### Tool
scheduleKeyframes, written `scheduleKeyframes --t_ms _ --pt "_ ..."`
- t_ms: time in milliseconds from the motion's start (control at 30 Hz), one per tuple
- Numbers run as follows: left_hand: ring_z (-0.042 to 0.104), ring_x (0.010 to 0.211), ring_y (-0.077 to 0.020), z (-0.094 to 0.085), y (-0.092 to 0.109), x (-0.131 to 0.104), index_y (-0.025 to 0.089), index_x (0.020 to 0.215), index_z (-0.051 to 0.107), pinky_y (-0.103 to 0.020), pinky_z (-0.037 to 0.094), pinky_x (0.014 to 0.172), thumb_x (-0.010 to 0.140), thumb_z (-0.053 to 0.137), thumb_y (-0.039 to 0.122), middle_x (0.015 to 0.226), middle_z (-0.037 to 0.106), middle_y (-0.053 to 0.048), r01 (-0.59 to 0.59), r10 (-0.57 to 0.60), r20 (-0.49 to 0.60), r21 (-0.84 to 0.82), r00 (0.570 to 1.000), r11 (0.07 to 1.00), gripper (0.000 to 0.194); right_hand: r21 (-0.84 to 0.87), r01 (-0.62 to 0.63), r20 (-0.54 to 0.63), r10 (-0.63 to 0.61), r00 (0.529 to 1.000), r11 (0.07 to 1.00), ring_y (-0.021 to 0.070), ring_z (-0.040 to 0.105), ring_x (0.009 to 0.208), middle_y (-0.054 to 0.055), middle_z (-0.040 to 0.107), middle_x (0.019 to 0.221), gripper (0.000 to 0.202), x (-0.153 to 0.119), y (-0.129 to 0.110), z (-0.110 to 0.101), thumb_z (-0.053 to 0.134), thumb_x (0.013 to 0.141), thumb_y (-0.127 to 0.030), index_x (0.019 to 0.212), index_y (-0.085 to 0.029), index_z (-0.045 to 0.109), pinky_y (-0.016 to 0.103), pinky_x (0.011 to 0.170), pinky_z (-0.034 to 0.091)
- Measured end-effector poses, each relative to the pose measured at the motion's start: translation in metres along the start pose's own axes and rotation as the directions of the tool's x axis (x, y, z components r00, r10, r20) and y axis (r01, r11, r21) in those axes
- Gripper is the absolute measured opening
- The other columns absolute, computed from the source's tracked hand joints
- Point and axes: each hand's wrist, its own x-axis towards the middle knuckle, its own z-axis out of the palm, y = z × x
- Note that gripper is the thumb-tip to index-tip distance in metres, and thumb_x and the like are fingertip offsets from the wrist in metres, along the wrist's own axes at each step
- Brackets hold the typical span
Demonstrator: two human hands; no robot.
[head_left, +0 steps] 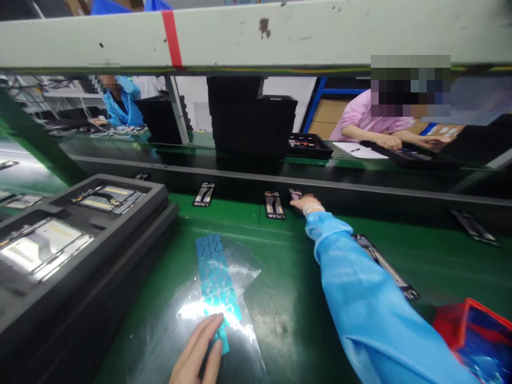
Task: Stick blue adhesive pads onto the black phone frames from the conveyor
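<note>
My right hand (pixel 306 204), at the end of a blue sleeve, reaches to the back of the bench and grips a small phone screen part (pixel 295 194), partly hidden by the fingers. My left hand (pixel 200 349) is at the lower edge of the view, over the near end of a sheet of blue stickers (pixel 216 272) on clear film. Its thumb and index fingertip are apart, with teal sticker showing between them. Just left of my right hand lies another phone screen part (pixel 274 205) with a dark flex cable.
Black foam trays (pixel 160 205) holding larger screen parts are stacked at left. More screens (pixel 204 194) lie along the back ledge, and a long one (pixel 386 266) lies by my right forearm. A red bin (pixel 450 322) stands at lower right. Two people sit beyond the beam.
</note>
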Motion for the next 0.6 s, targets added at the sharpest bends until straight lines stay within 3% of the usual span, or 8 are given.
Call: scheduleKeyframes --t_ms 67,133,200,267,333,400,500,600 --pt "0.059 0.111 -0.0198 -0.017 0.001 0.008 0.025 0.114 0.060 -0.031 0.047 0.095 0.087 0.048 0.028 0.118 0.064 -0.004 -0.039 0.033 0.118 0.055 0.992 0.998 0.030 -0.024 0.065 0.024 -0.065 0.998 0.998 0.0283 0.057 0.102 0.018 0.057 0.115 0.061 -0.027 0.009 -0.010 0.056 0.080 -0.050 0.123 -0.007 0.047 0.039 0.082 0.047" --pt "0.057 0.113 -0.0201 -0.031 0.000 0.019 0.022 0.116 0.058 -0.034 0.044 0.098 0.089 0.044 0.029 0.120 0.063 -0.006 -0.009 -0.007 0.142 0.112 0.990 0.994 0.031 -0.045 0.174 0.044 -0.172 0.984 0.984 0.0321 0.057 0.102 0.019 0.057 0.114 0.080 -0.069 0.028 -0.007 0.057 0.075 -0.057 0.133 -0.006 0.036 0.039 0.080 0.047" --pt "0.058 0.111 -0.0199 -0.039 -0.001 0.029 0.020 0.116 0.058 -0.035 0.044 0.098 0.090 0.042 0.030 0.118 0.063 -0.007 -0.012 -0.019 0.201 0.150 0.979 0.989 0.032 -0.091 0.402 0.026 -0.401 0.916 0.911 0.0339 0.059 0.096 0.019 0.059 0.110 0.090 -0.125 0.057 0.008 0.056 0.071 -0.061 0.138 -0.007 0.028 0.041 0.076 0.047" --pt "0.057 0.112 -0.0198 -0.040 -0.001 0.037 0.019 0.118 0.055 -0.036 0.044 0.098 0.090 0.042 0.031 0.120 0.062 -0.008 -0.052 -0.005 0.278 0.198 0.961 0.979 0.033 -0.172 0.608 -0.005 -0.618 0.786 0.775 0.0343 0.058 0.096 0.020 0.059 0.109 0.085 -0.186 0.092 0.030 0.052 0.074 -0.059 0.136 -0.006 0.031 0.043 0.075 0.048" --pt "0.052 0.119 -0.0218 -0.038 0.000 0.041 0.019 0.122 0.053 -0.038 0.039 0.102 0.088 0.047 0.036 0.125 0.059 -0.009 -0.136 0.037 0.362 0.250 0.932 0.959 0.039 -0.200 0.652 -0.014 -0.667 0.745 0.732 0.0328 0.058 0.094 0.018 0.060 0.109 0.077 -0.238 0.122 0.053 0.051 0.076 -0.054 0.135 -0.009 0.033 0.041 0.070 0.050" --pt "0.041 0.129 -0.0262 -0.033 0.002 0.042 0.017 0.129 0.046 -0.043 0.034 0.106 0.081 0.055 0.045 0.135 0.050 -0.012 -0.219 0.071 0.444 0.293 0.893 0.931 0.056 -0.206 0.653 -0.042 -0.673 0.739 0.729 0.0321 0.057 0.092 0.016 0.060 0.107 0.068 -0.271 0.139 0.068 0.049 0.079 -0.050 0.132 -0.010 0.036 0.041 0.068 0.051" --pt "0.025 0.136 -0.0314 -0.026 0.001 0.041 0.014 0.137 0.036 -0.048 0.027 0.109 0.069 0.064 0.056 0.145 0.034 -0.015 -0.291 0.079 0.532 0.327 0.843 0.899 0.086 -0.149 0.711 -0.124 -0.726 0.676 0.687 0.0328 0.052 0.103 0.018 0.055 0.115 0.061 -0.292 0.136 0.071 0.047 0.083 -0.049 0.129 -0.011 0.039 0.044 0.080 0.049" --pt "0.028 0.135 -0.0303 -0.022 -0.003 0.040 0.017 0.135 0.041 -0.048 0.025 0.109 0.069 0.065 0.055 0.143 0.038 -0.014 -0.336 0.114 0.546 0.327 0.830 0.884 0.080 0.046 0.832 -0.141 -0.821 0.553 0.552 0.0250 0.053 0.103 0.013 0.057 0.112 0.039 -0.302 0.106 0.061 0.046 0.088 -0.038 0.121 -0.017 0.046 0.038 0.085 0.047"
